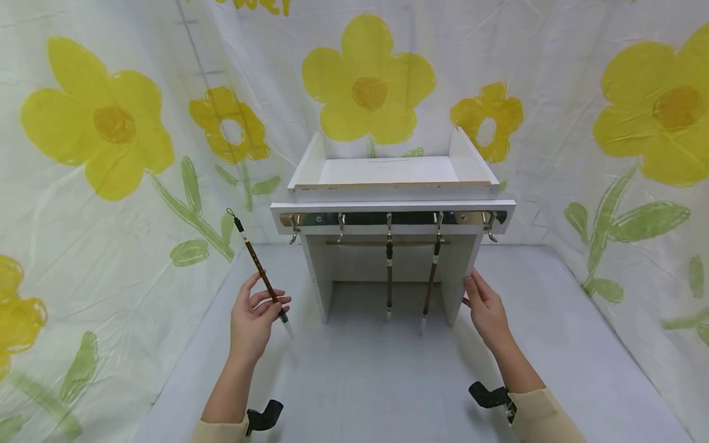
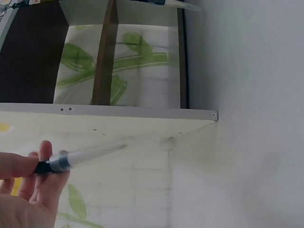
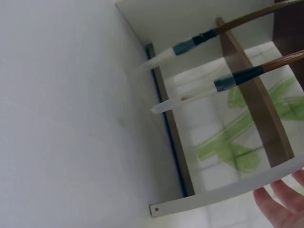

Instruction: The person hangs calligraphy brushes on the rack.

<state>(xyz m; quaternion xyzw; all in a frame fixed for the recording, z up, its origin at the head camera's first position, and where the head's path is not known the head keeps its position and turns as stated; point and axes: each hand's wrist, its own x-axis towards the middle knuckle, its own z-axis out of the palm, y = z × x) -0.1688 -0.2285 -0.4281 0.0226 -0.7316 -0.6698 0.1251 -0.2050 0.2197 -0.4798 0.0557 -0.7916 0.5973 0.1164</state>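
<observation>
My left hand [image 1: 253, 320] pinches a calligraphy brush [image 1: 258, 264] near its lower end. The brush leans, with its black hanging loop up and its white tip, under a clear cap, pointing down to the right. In the left wrist view the thumb and fingers close on the dark collar above the capped tip [image 2: 90, 156]. My right hand [image 1: 488, 311] touches the right side panel of a white shelf [image 1: 396, 171], fingertips on its edge. From the shelf's metal hook rail [image 1: 362, 219] hang two more brushes, one [image 1: 389, 280] from the middle hook, another [image 1: 431, 277] just right of it.
The rail's other hooks, such as the leftmost hook [image 1: 294, 229] and the rightmost hook [image 1: 490, 226], hold nothing. The shelf stands on a pale tabletop [image 1: 365, 381]. Behind and beside it hangs a white curtain [image 1: 559, 123] painted with yellow flowers.
</observation>
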